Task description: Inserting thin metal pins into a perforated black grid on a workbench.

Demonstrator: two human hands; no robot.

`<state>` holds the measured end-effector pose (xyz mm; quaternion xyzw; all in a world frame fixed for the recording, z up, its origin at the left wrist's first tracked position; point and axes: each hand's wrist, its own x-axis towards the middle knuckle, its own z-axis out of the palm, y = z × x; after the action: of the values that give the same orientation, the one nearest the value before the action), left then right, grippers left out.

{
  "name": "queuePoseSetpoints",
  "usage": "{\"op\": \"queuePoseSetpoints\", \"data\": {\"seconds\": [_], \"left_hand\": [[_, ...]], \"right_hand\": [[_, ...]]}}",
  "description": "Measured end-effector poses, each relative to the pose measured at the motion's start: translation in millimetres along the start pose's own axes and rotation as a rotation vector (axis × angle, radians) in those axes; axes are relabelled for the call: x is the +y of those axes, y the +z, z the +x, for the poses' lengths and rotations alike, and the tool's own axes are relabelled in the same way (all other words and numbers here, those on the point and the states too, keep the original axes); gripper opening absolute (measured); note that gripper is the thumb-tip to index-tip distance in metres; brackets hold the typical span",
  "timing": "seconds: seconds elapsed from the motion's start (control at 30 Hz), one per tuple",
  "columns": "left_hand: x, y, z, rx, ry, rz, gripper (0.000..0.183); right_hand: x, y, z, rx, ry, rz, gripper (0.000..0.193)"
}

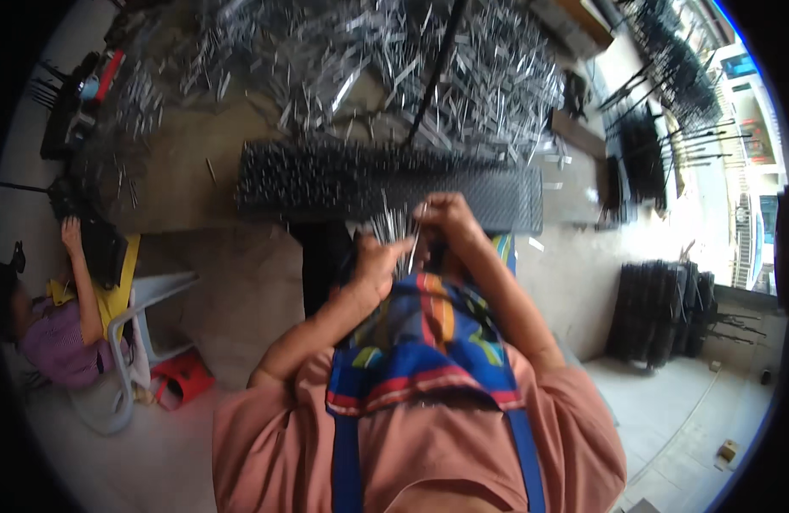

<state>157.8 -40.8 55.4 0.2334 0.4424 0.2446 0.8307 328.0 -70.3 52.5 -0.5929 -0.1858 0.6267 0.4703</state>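
My left hand (379, 263) is closed around a fanned bundle of thin silvery metal strips (393, 226), their ends pointing up and away from me. Close beside it on the right, my right hand (450, 219) has its fingers pinched together on what looks like one thin metal strip. Both hands are at the near edge of a long black board (497, 190) with a fine grid pattern. Short dark pieces (300, 175) stand densely over the board's left part and along its far side; the near right part shows the bare grid.
Beyond the board, a large heap of loose metal strips (326, 73) covers the table (176, 184). A dark rod (435, 81) slants over it. At left, another person (65, 342) sits by a grey chair (121, 342) and red object (182, 378). Black stacked racks (659, 312) stand right.
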Motion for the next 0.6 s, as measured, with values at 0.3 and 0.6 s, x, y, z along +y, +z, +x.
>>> {"op": "queuePoseSetpoints", "data": {"seconds": [0.3, 0.6], "left_hand": [[-22.9, -15.8, 8.4, 0.062, -0.117, -0.093, 0.017], [-23.1, -14.8, 13.6, 0.065, -0.106, -0.077, 0.017]], "right_hand": [[-7.3, -0.9, 13.7, 0.545, -0.633, -0.094, 0.004], [-2.7, 9.3, 45.5, 0.522, -0.986, -0.425, 0.009]]}}
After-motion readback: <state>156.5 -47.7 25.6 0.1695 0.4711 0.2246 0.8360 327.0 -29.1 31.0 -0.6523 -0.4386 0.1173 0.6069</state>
